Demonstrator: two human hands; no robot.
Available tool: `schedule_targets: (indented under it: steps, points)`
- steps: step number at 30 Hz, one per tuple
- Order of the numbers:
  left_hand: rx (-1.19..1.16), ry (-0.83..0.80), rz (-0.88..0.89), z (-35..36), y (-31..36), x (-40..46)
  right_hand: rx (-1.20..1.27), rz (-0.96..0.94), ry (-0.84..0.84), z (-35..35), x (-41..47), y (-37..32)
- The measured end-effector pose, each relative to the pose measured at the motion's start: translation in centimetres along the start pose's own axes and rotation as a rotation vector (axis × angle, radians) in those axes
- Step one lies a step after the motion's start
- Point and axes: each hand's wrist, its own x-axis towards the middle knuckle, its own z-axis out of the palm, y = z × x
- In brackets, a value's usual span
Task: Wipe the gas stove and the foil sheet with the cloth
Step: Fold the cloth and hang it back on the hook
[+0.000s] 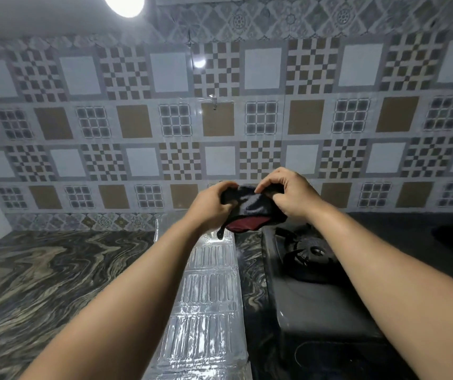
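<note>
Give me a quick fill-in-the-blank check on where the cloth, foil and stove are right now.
1. The dark cloth with a red underside is gripped by ____ hands, the left hand and the right hand.
2. The embossed silver foil sheet lies to the ____ of the black gas stove.
3. The cloth is held ____ the marbled countertop, not touching it.

Missing words: both; left; above

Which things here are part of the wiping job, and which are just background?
Job: cloth, gripped by left hand and right hand; foil sheet; gas stove.
Background: marbled counter; tiled wall; lamp.
</note>
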Motion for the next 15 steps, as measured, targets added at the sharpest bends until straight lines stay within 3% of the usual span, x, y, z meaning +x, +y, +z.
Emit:
schedule_targets:
  steps: [5,10,15]
  points:
    - [0.085,0.053,0.036,-0.3,-0.4,3.4,-0.055,0.018,0.017,0.3,2.4,2.1]
    - [0.232,0.137,0.188,-0.4,-1.2,6.9,-0.052,-0.034,-0.034,0.6,6.0,4.9]
    - [0.465,0.121,0.201,-0.1,-3.0,11.2,-0.099,-0.109,-0.097,1.3,11.1,7.8]
